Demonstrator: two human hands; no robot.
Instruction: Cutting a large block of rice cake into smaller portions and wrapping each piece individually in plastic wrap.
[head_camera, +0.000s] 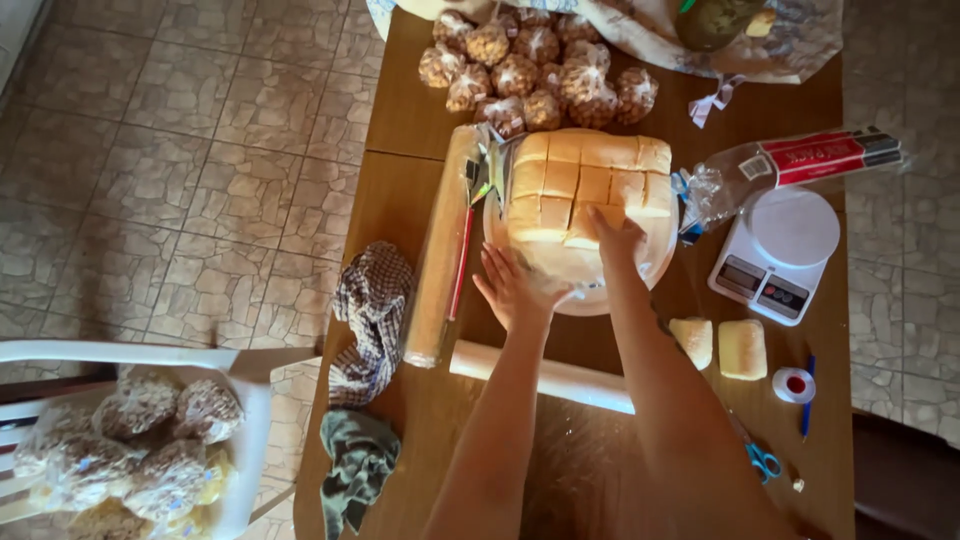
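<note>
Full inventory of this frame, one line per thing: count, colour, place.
dough slab: one, pale yellow, scored into squares, on a round white plate, table centre
cut dough pieces: two, pale yellow, right of the plate
kitchen scale: one, white, right side
filled bags: a pile, tan, tied, far end of table
rolling pin: one, wooden, left of the plate
white roll: one, near the table's front
checked cloth: one, brown and white, left edge
green cloth: one, front left
tape roll: one, white and red, right
scissors: one, blue handles, front right
white chair: one, left, holding more filled bags
left hand: flat against the slab's near side
right hand: on the slab
</note>
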